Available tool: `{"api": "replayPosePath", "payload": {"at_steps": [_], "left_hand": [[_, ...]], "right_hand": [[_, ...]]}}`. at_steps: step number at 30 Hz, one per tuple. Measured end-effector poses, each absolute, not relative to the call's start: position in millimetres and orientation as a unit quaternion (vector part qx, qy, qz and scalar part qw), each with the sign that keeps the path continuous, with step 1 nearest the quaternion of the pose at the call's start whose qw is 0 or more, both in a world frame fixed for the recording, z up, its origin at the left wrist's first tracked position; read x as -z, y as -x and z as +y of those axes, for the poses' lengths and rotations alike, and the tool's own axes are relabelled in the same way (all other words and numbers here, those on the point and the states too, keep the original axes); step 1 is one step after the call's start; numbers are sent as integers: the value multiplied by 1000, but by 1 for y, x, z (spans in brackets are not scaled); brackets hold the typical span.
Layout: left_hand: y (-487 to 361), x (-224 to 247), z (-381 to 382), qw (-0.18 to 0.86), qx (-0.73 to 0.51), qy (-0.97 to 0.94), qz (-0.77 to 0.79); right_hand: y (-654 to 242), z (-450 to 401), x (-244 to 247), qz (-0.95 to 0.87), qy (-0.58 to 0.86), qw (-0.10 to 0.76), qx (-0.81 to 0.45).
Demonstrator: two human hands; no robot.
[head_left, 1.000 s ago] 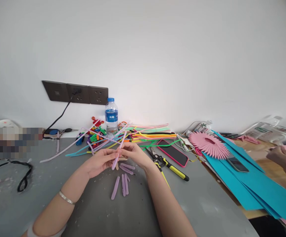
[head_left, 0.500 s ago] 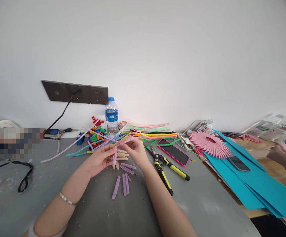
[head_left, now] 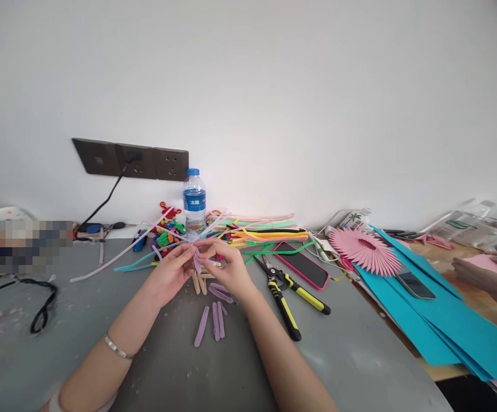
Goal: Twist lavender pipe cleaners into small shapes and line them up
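Note:
My left hand [head_left: 174,273] pinches a folded purple pipe cleaner [head_left: 197,263] between thumb and fingertips. My right hand [head_left: 228,266] closes on the same piece from the other side, its fingers curled at the upper end. Below the hands, several folded purple pipe cleaners [head_left: 201,326] lie on the grey table, some side by side. Beige folded pieces [head_left: 199,284] lie just under my fingers, partly hidden by them.
Behind my hands are a water bottle [head_left: 194,200] and a heap of coloured pipe cleaners [head_left: 269,234]. Yellow-black pliers [head_left: 283,297] and a pink-cased phone [head_left: 302,266] lie to the right, beside blue sheets [head_left: 450,320] and a pink paper fan [head_left: 362,252]. Another person's hands [head_left: 489,280] hold pink paper.
My right hand has turned and come down closer to my left, and both now meet at the purple piece. At far right, the other person's hands have moved inward with the pink paper.

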State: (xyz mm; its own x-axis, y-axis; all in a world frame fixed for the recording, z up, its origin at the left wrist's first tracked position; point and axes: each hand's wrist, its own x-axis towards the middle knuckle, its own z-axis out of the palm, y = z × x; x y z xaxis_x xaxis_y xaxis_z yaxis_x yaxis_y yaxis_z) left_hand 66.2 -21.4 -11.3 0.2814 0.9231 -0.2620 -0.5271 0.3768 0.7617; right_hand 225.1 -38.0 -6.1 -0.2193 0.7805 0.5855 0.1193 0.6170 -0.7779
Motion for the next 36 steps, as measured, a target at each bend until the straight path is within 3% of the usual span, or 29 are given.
{"api": "replayPosePath", "payload": {"at_steps": [10, 19, 24, 29, 36], "left_hand": [[-64, 16, -16, 713, -531, -272, 366], [-64, 11, -18, 709, -530, -307, 350], [-61, 8, -20, 681, -529, -370, 347], [-61, 4, -21, 631, -542, -418, 364], [-56, 3, -22, 484, -542, -561, 396]], "right_hand": [[-221, -37, 13, -719, 333, 527, -309], [-221, -35, 21, -579, 316, 560, -501], [-219, -38, 10, -536, 293, 585, -534], [-218, -36, 8, -509, 278, 591, -561], [-223, -30, 16, -468, 303, 578, -595]]}}
